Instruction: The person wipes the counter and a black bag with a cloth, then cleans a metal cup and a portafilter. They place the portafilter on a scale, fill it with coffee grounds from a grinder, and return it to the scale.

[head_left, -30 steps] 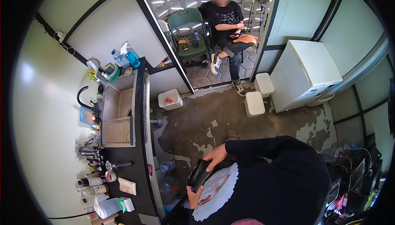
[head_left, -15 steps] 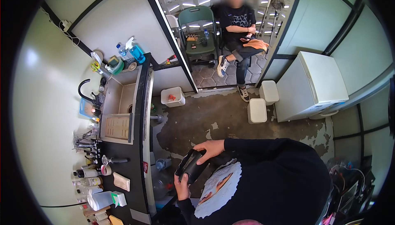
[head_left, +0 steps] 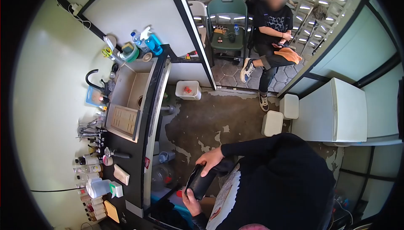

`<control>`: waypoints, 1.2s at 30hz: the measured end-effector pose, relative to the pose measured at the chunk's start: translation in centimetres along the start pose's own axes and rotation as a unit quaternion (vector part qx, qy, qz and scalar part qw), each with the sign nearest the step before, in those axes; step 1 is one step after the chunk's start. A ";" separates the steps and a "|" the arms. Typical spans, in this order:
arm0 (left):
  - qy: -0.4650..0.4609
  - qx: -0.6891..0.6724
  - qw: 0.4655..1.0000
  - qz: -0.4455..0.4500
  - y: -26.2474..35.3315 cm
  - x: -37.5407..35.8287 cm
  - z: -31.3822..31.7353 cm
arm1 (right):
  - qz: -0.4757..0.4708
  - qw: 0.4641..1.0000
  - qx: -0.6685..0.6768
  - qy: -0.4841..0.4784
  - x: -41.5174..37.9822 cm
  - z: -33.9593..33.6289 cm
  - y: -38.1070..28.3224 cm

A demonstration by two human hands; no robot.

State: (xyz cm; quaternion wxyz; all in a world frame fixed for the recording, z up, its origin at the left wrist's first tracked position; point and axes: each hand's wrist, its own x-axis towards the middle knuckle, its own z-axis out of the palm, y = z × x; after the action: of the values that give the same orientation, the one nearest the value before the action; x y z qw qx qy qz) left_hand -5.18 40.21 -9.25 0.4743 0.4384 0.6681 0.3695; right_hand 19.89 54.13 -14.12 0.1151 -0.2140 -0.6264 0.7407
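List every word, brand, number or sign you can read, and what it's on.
No text can be read.
Held black object: no lettering visible.
Bottles on the counter: labels too small.
Red sticker on the counter's edge: too small.
Seated person's shirt: cannot tell lettering from pattern.

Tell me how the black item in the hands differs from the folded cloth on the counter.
Colour: the black item is dark, the folded cloth pale.
Pose: the right hand and left hand hold the black item; the folded cloth lies on the counter.
Shape: the black item looks bulky, the folded cloth flat.
Both look oblong.
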 end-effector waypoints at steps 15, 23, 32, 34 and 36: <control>0.258 -0.074 0.960 0.074 -2.1 1.1 -6.0 | -0.042 0.993 -0.103 0.043 8.7 3.6 -3.5; 0.325 -0.168 0.926 0.089 -1.6 8.1 -13.9 | 0.035 0.977 -0.052 0.206 8.4 3.5 -4.4; 0.272 -0.337 0.900 0.042 -2.1 9.8 -14.1 | 0.068 0.919 0.189 0.339 13.3 2.9 -4.6; 0.239 -0.337 0.911 0.000 -3.3 9.9 -12.9 | 0.098 0.896 0.255 0.349 14.6 2.8 -6.3; 0.162 -0.344 0.922 -0.069 -3.4 8.9 -11.6 | 0.138 0.878 0.339 0.308 16.9 1.8 -5.7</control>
State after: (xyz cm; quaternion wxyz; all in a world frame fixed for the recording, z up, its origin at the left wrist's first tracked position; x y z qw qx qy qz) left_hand -18.62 46.50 -11.88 0.5054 0.1354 0.5958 0.6092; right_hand 3.59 61.06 -11.25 0.2645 -0.4634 -0.2340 0.8127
